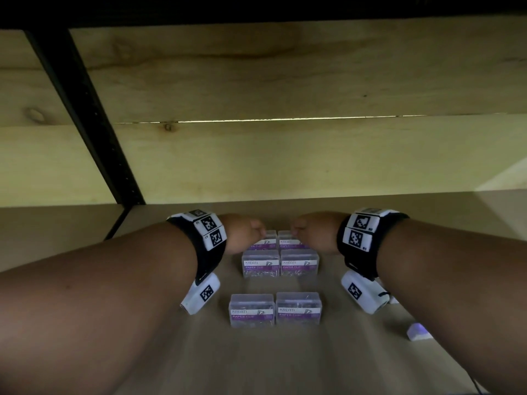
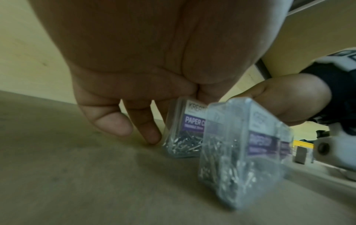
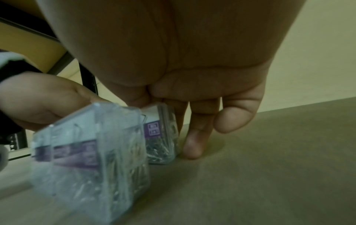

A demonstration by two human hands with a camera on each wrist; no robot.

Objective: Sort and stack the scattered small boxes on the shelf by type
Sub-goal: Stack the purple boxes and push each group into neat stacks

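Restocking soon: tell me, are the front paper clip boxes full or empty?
Partly filled: in both front boxes, clips show through the clear walls. How full, cannot tell.

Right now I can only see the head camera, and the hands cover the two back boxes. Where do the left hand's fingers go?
Observer: The left wrist view shows the left hand pointing its fingers down beside the outer side of the back left box. One of them touches the shelf.
Operator: What about the other hand?
Observer: It mirrors the left. In the right wrist view, the right hand has one fingertip on the shelf beside the back right box. Its little finger is curled up off the shelf.
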